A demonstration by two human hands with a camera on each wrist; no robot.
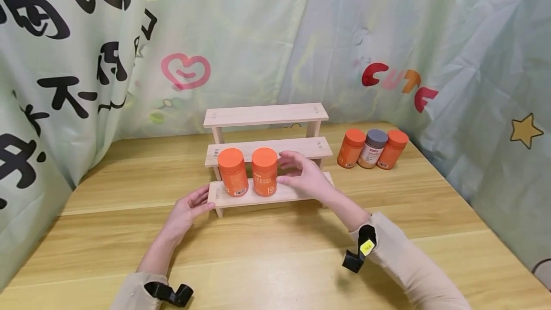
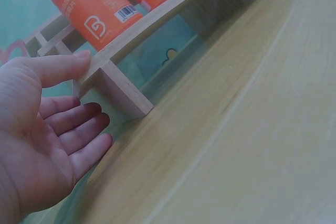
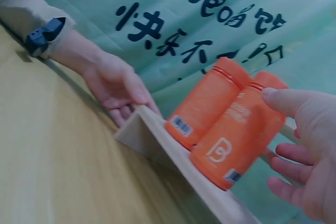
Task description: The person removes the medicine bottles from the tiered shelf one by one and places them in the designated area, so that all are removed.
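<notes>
A pale wooden three-step stand (image 1: 297,196) carries two orange bottles with orange lids on its lowest step. The outer-left bottle (image 1: 233,172) stands beside the second orange bottle (image 1: 264,171), both upright. My left hand (image 1: 187,210) holds the left end of the lowest step, thumb at the front corner, index finger toward the back corner; its other fingers hang relaxed below the board in the left wrist view. Just right of the second bottle is my right hand (image 1: 306,176), fingers apart and relaxed. In the right wrist view its thumb (image 3: 281,99) overlaps that bottle's lid.
To the right of the stand, two more orange bottles (image 1: 351,148) (image 1: 392,149) flank a grey-lidded bottle (image 1: 372,149). Printed curtains (image 1: 258,32) hang behind the wooden table (image 1: 275,262) and along its sides. The stand's middle step (image 1: 297,146) and top step (image 1: 265,115) rise behind.
</notes>
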